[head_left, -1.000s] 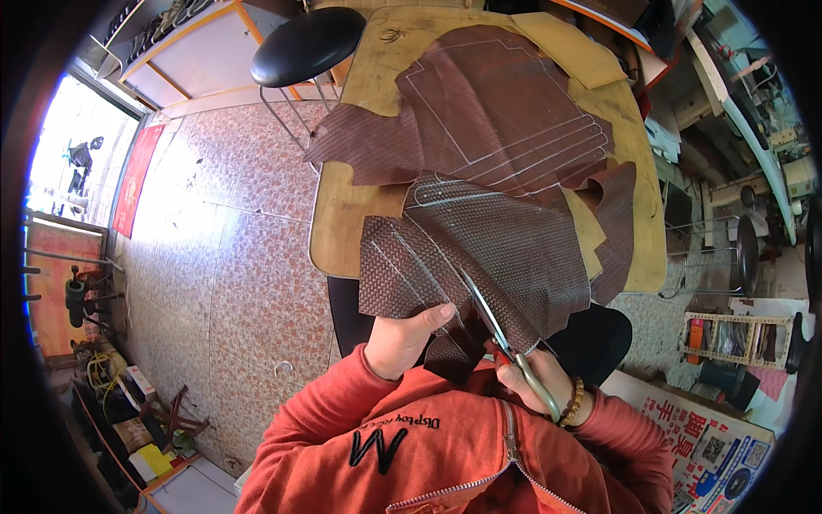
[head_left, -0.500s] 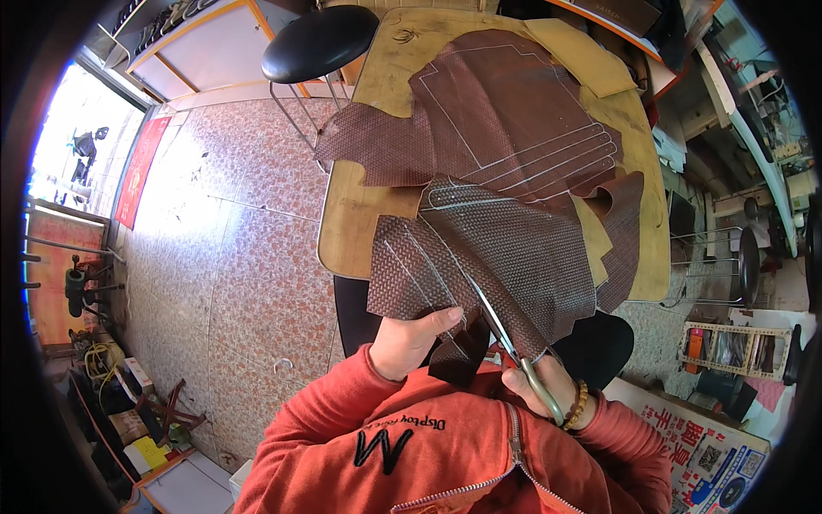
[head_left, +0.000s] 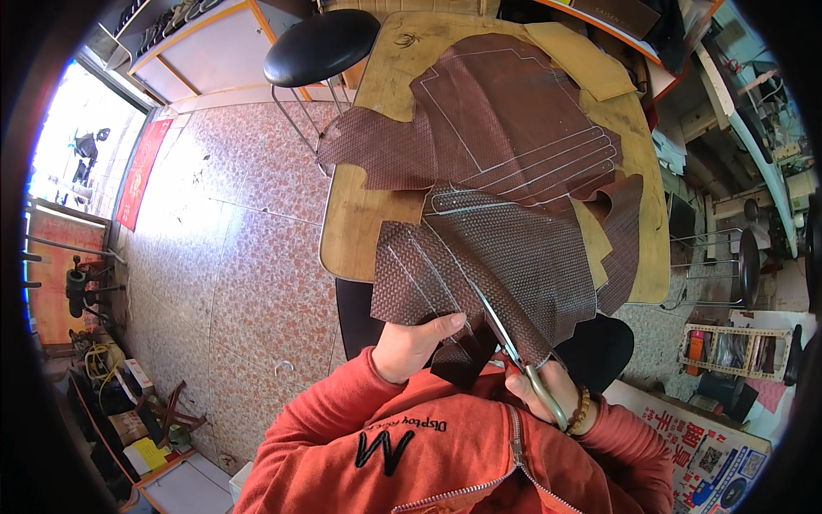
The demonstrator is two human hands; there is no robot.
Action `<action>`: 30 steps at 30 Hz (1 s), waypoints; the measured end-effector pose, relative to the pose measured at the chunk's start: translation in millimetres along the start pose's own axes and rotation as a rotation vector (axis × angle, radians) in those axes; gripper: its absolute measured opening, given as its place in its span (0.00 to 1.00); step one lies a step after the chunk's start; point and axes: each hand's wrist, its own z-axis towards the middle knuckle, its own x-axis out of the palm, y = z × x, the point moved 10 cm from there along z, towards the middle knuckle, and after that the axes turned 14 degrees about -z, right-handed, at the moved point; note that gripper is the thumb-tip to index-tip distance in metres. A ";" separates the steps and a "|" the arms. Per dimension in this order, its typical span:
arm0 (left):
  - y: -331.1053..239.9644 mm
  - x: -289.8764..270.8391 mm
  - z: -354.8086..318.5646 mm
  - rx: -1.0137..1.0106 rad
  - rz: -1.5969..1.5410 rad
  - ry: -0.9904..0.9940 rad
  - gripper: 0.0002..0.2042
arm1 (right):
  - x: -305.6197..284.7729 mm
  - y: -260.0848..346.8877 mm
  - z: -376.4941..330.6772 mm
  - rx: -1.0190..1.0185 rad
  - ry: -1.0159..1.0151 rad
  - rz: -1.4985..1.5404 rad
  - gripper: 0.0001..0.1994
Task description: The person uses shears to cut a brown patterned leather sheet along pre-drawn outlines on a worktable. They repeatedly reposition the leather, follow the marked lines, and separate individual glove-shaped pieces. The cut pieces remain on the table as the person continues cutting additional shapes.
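- The fingers (head_left: 449, 324) of the left hand (head_left: 406, 351) are closed on the woven brown sheet (head_left: 531, 253), the thumb lying on top and the other fingers hidden beneath.
- The fingers of the right hand (head_left: 548, 385) are wrapped round the handles of the scissors (head_left: 543, 392); how far the handles are spread I cannot tell.
- The scissors' blades point toward the desk (head_left: 349, 224) and reach in between the flap in the left hand and the sheet's larger part.
- The woven sheet drapes over the desk's near edge, its loose end hanging between the two hands.
- Beyond both hands, a white-lined brown sheet (head_left: 505, 94) spreads across the middle of the desk.
- A yellow sheet (head_left: 586, 62) lies at the desk's far right corner.
- A black stool (head_left: 321, 44) stands beside the far left corner.
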 end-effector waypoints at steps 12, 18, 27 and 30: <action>2.3 -7.2 -1.7 -0.020 0.112 0.016 0.25 | 1.9 -2.8 -2.7 0.025 -0.040 0.101 0.29; 5.7 -12.5 -3.4 -0.044 0.086 0.016 0.26 | 7.2 -9.1 -5.8 0.107 0.072 0.100 0.29; 10.2 -5.8 -3.3 -0.075 0.002 0.084 0.27 | 9.5 -0.8 15.0 0.078 0.042 0.201 0.23; 5.9 -8.9 -3.2 -0.036 0.050 0.081 0.27 | 13.7 -3.1 17.5 0.155 0.100 0.198 0.23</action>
